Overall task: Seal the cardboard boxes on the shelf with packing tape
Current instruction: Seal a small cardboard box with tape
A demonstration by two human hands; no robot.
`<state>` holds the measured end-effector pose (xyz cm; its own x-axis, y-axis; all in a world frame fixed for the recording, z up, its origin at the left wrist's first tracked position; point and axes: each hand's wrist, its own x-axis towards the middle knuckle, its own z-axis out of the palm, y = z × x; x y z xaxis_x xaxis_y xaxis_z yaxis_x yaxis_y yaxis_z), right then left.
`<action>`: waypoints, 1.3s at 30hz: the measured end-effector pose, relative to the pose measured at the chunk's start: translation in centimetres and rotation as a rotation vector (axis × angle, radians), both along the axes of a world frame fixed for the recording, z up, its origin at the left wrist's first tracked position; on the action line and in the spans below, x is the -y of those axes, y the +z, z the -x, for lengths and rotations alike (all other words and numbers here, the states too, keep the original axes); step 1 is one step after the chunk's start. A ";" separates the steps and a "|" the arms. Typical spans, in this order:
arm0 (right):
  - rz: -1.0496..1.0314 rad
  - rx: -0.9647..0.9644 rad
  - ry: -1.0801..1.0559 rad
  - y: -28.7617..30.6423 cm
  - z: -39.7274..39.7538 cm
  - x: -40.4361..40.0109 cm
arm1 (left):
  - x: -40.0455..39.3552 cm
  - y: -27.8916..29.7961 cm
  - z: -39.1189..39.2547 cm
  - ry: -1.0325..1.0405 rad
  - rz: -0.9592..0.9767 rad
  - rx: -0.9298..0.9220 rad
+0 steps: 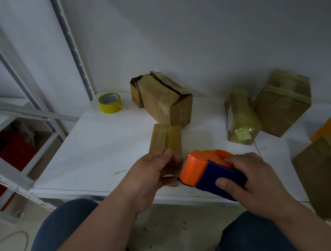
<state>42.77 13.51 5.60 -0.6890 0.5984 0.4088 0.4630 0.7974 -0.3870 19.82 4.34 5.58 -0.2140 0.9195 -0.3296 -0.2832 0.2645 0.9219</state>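
A small flat cardboard box (166, 138) lies on the white shelf (105, 147) near its front edge, with tape across its top. My left hand (153, 171) grips the near end of this box, thumb on top. My right hand (252, 180) holds an orange and blue tape dispenser (204, 171) with its toothed blade right beside the box's near end. A larger box (165, 100) stands behind, its top seam gaping open.
A yellow tape roll (110, 102) sits at the back left of the shelf. Two taped boxes (240, 116) (283, 103) lie at the right, and another box (322, 175) with an orange one (330, 129) at the far right. A metal upright (76, 51) stands at the left.
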 end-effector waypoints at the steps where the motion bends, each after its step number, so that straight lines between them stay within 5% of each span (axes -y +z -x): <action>1: -0.004 0.001 -0.002 0.1 0.1 0.0 | 0.0 0.1 0.1 -0.006 -0.002 -0.012; 12: 0.011 0.010 0.025 1.1 0.7 0.5 | 0.2 0.6 0.7 -0.060 -0.040 -0.130; 22: 0.125 0.023 0.031 1.8 0.7 0.8 | 0.4 0.7 1.1 -0.095 -0.003 0.001; 30: 0.349 0.027 0.060 2.6 1.1 0.3 | 0.0 1.3 0.5 0.123 0.000 -0.326; 39: 0.450 0.066 -0.005 4.6 -1.8 -2.7 | 0.6 3.7 5.7 0.339 -0.054 -0.220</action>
